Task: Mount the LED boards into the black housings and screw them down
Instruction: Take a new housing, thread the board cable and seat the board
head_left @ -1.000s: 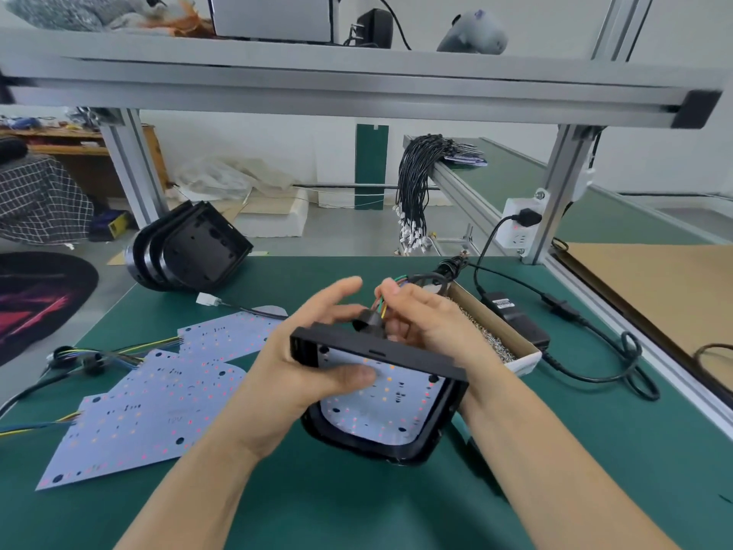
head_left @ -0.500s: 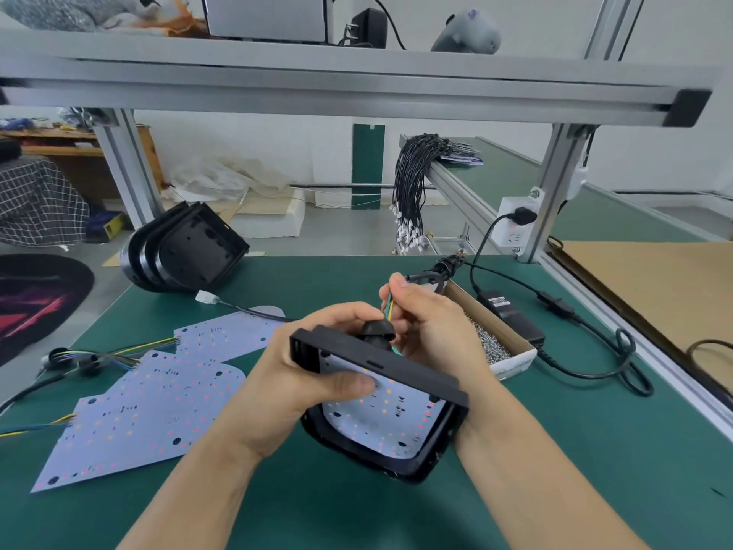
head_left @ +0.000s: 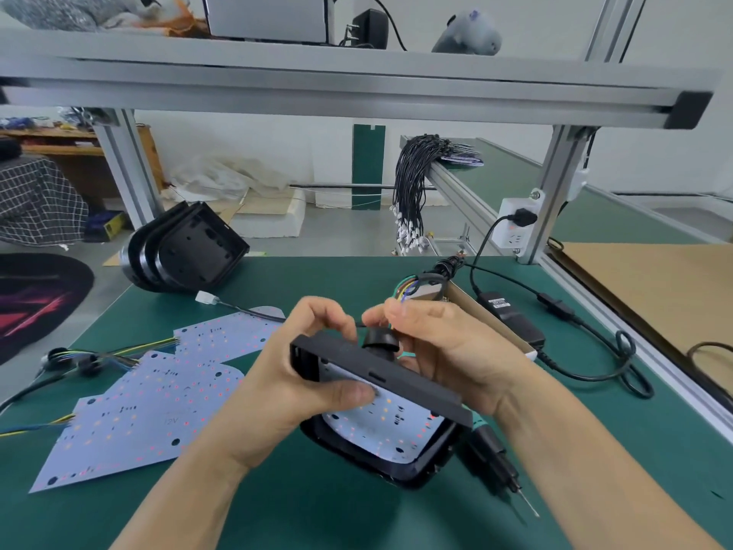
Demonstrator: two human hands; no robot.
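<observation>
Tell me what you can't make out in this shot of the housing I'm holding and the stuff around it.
All in the head view:
- LED board in the black housing: upper part hidden by the housing's near wall and the left hand.
- Wires: where they enter the rubber grommet is covered by the right hand.
- Electric screwdriver: handle hidden under the right forearm.
- Screw box: contents hidden by the right hand.
- Printing on the loose boards: too small.

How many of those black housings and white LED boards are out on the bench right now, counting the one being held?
Black housings: 4 — one in the left hand, housing; three stacked at the back.
LED boards: 3 — one inside the held housing, two loose.
Total: 7
</observation>
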